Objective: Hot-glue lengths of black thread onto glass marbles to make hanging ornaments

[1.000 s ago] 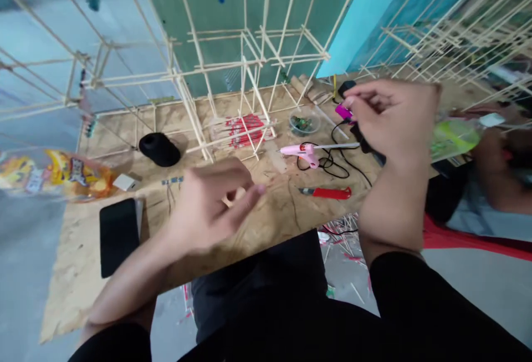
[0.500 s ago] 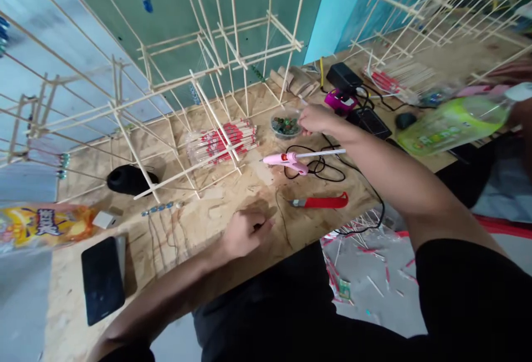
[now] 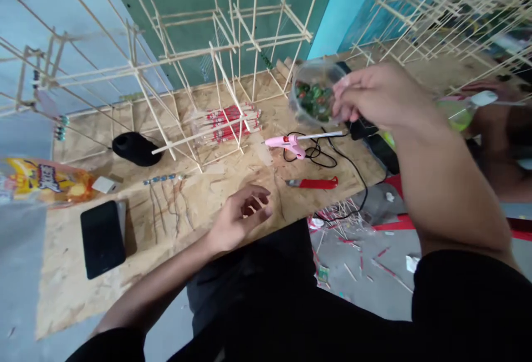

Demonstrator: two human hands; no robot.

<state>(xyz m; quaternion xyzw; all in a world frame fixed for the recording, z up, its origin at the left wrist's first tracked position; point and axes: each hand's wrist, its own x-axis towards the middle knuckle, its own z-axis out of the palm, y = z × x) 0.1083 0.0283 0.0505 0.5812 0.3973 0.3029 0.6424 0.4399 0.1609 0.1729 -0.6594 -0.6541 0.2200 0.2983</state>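
My right hand (image 3: pixel 369 96) grips the rim of a clear round plastic tub (image 3: pixel 298 108), which is lifted above the table and tilted toward me. Inside it lie green and reddish marbles or beads (image 3: pixel 316 98); which of the two I cannot tell. Over the table's front edge, my left hand (image 3: pixel 241 215) is half curled, its fingers apart and nothing visible in them. A pink glue gun (image 3: pixel 286 143) with a clear glue stick lies below the tub. Nearer to my left hand is a red-handled knife (image 3: pixel 313 183).
Frames of thin wooden sticks (image 3: pixel 187 54) rise along the back. Under them sit a pack of red-and-white wrapped chopsticks (image 3: pixel 226 123) and a black mouse-shaped object (image 3: pixel 135 148). A phone (image 3: pixel 102 239), snack bag (image 3: pixel 50 180) and wires with blue beads (image 3: pixel 160 179) occupy the left. Another person's arm (image 3: pixel 490 140) is at right.
My right hand has raised the tub off the table and brought it closer to me. The fingers of my left hand have loosened from a closed curl. The green bottle at right has shifted away.
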